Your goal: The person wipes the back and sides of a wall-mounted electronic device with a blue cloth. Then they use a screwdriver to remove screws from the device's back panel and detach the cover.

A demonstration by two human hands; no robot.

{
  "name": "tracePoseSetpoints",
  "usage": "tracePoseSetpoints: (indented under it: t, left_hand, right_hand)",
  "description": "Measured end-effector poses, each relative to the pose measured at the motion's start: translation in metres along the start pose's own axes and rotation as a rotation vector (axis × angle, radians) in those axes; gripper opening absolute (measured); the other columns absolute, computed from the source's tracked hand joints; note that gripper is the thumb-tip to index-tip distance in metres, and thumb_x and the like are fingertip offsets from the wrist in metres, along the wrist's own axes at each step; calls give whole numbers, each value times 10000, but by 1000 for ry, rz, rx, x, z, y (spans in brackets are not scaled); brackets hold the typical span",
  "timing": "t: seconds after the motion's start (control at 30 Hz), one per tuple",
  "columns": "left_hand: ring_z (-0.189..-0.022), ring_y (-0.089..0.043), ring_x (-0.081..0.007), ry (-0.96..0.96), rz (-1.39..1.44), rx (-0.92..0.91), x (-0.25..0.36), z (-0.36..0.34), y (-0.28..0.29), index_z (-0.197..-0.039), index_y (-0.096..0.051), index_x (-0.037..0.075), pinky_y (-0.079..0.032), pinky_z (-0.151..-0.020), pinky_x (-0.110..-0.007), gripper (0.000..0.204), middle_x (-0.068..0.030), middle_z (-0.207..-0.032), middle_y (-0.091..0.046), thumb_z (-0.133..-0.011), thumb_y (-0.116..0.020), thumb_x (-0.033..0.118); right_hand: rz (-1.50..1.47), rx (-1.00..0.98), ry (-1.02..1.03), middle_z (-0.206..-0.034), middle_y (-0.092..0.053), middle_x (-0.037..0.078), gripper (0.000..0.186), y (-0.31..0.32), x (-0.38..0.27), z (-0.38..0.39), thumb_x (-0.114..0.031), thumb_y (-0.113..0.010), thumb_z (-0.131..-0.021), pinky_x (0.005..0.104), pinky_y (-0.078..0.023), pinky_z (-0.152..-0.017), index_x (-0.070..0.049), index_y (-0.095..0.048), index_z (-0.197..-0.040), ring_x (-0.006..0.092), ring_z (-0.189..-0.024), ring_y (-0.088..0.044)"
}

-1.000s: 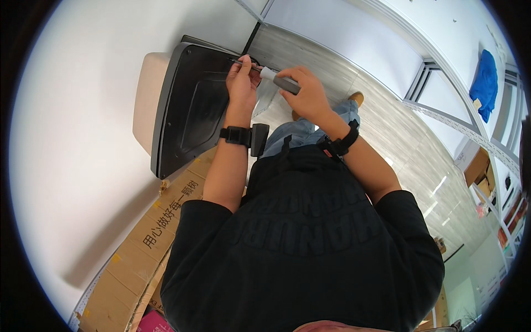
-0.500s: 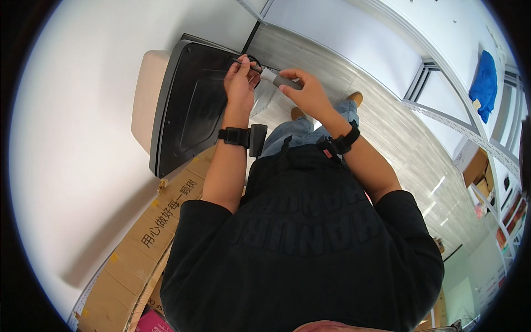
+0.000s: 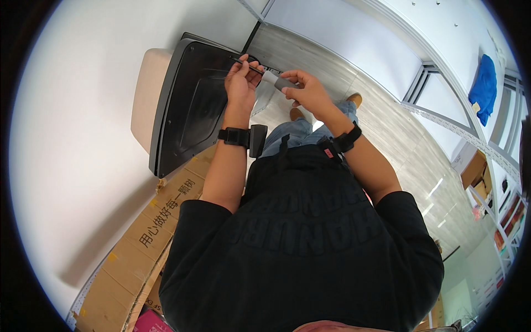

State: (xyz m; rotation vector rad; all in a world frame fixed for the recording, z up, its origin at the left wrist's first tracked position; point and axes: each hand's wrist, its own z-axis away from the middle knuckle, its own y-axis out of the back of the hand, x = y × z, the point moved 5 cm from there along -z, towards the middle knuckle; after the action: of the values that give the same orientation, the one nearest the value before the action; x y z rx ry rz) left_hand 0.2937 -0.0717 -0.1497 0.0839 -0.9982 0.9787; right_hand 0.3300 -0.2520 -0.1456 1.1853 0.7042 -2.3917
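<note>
In the middle top, my right hand (image 3: 311, 94) is closed round the dark grey end of a screwdriver (image 3: 270, 77) with a thick grey-and-white handle. Its thin dark shaft points up and left. My left hand (image 3: 241, 84) has its fingers closed round that shaft in front of the handle. The shaft's tip lies against or just in front of a black plastic panel (image 3: 191, 108); contact is too small to make out. This panel backs a beige padded piece (image 3: 149, 99) and has screws near its corners. A black loop shows behind my left fingers.
A long cardboard box (image 3: 127, 260) stands below the panel on the left, beside a white wall (image 3: 72, 138). A pink box (image 3: 152, 322) sits at the lower left. Metal-framed shelving (image 3: 481, 133) and a blue cloth (image 3: 484, 88) are on the right. My feet stand on grey wood-look flooring.
My right fingers have shifted their hold on the screwdriver handle, with the thumb moved slightly. My left hand stays on the shaft, almost unmoved.
</note>
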Motion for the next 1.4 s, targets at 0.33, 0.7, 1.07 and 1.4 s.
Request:
tracePoseSetpoints:
  t: [0.33, 0.7, 1.07, 1.4]
  left_hand:
    - [-799, -644, -170, -19, -19, 9, -1, -14, 9, -1119, -576, 66, -550, -714, -313, 182, -51, -889, -640, -949, -581, 131]
    - [-808, -639, -171, 4, -38, 19, 3, -10, 4, -1082, -576, 73, -542, -730, -310, 163, -46, -906, -638, -945, -594, 160]
    - [-792, -667, -192, -38, -21, 6, 1, -17, 11, -1107, -557, 77, -571, -704, -320, 182, -66, -907, -651, -934, -598, 117]
    - [-749, -647, -151, -56, -85, 32, 2, -16, 12, -1066, -600, 83, -543, -664, -280, 168, -24, -863, -631, -922, -631, 165]
  right_hand:
    - [218, 85, 194, -1006, -632, 99, 390, -2, -9, 7, -124, -715, -788, 297, -500, -707, -80, -597, -1157, 187, -856, -599]
    - [80, 64, 43, -982, -582, 46, 407, 2, -2, 2, -80, -704, -804, 257, -492, -602, -96, -577, -1191, 123, -832, -565]
    - [-333, -236, -187, -1038, -595, 71, 353, 0, -2, 3, -210, -612, -890, 267, -485, -569, -83, -552, -1214, 161, -784, -630]
    - [86, -51, 73, -1095, -565, 68, 410, -4, 0, -2, -94, -695, -805, 261, -503, -611, -82, -571, -1195, 116, -859, -561]
